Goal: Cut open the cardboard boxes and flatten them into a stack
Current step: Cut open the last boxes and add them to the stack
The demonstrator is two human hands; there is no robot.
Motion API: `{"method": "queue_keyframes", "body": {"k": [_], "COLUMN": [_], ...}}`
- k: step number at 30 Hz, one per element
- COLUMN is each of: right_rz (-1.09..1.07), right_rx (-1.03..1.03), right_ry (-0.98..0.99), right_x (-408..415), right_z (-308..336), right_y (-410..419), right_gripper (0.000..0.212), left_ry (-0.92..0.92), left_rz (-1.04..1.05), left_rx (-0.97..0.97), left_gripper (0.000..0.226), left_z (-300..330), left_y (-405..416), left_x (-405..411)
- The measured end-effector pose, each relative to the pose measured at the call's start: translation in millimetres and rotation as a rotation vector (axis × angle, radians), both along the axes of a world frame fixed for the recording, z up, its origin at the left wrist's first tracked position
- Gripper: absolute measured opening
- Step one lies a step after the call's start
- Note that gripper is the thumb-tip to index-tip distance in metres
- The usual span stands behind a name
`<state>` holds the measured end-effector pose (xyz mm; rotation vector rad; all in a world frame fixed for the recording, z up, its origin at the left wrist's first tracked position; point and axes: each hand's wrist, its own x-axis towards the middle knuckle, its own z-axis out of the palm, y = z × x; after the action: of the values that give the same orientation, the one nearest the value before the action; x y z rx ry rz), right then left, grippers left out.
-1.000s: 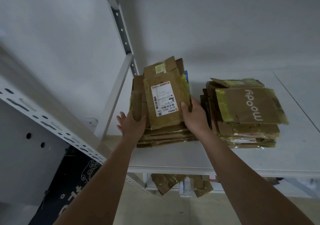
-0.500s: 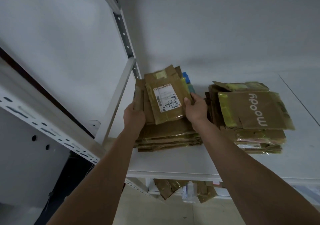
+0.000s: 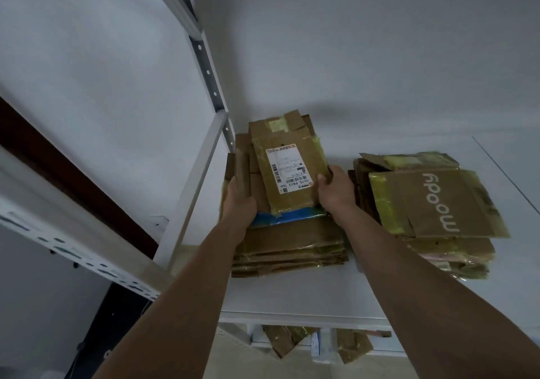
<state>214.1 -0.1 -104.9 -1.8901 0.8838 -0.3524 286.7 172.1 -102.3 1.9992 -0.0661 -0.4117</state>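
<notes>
Two flat stacks sit on the shelf (image 3: 306, 299); both hands, left (image 3: 240, 203) and right (image 3: 336, 193), clamp the labelled box (image 3: 292, 174) onto the left stack (image 3: 289, 250), nearly done

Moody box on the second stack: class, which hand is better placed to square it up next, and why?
Probably the right hand: it grips the labelled box on the side facing the moody box. The left hand sits at the far side, by the shelf post.
</notes>
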Motion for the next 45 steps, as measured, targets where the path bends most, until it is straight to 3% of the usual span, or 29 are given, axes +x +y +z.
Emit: {"method": "queue_keyframes", "body": {"k": [3,6,9,12,14,19,24,28,32,37,45], "right_rz": [-0.008,-0.006,0.005,0.052,0.076,0.054,0.09,0.165,0.123,0.111,0.025], "right_rx": [-0.017,-0.016,-0.001,0.032,0.057,0.039,0.034,0.171,0.357,0.33,0.208], "right_ry": [-0.03,-0.092,-0.192,-0.171,-0.122,-0.187,-0.076,0.016,0.053,0.066,0.044], "right_x": [-3.5,-15.1,-37.1,-60.0,-69.8,-77.2,-85.4,-87.5,-78.5,-78.2,-125.5], "right_z": [9.2,19.0,17.9,2.1,-8.5,-10.0,-27.3,-37.8,-40.6,-47.9,-49.3], "right_y": [1.7,7.2,20.9,38.2,42.7,38.4,49.7,44.1,33.6,33.9,70.5], "right_gripper": [0.035,0.033,0.031,0.038,0.046,0.05,0.049,0.057,0.057,0.055,0.057], "left_ry": [-0.067,-0.126,-0.131,-0.098,-0.103,-0.193,-0.144,0.066,0.136,0.128,0.055], "left_rz": [0.044,0.12,0.151,0.165,0.149,0.183,0.073,0.054,0.101,0.115,0.059], "left_rx": [-0.066,-0.125,-0.165,-0.179,-0.103,0.033,0.458,0.236,0.125,0.051,0.158], "left_gripper": [0.025,0.021,0.036,0.036,0.034,0.057,0.058,0.068,0.071,0.068,0.063], "left_z": [3.7,10.8,12.2,-1.6,-12.6,-14.5,-16.3,-27.0,-31.4,-38.4,-33.9], "left_y": [2.2,11.5,27.6,42.7,45.6,41.2,43.4,52.2,52.9,56.3,70.9], "left_x": [-2.9,-10.0,-23.8,-43.0,-53.0,-51.8,-53.9,-54.1,-55.0,-58.4,-73.8]}}
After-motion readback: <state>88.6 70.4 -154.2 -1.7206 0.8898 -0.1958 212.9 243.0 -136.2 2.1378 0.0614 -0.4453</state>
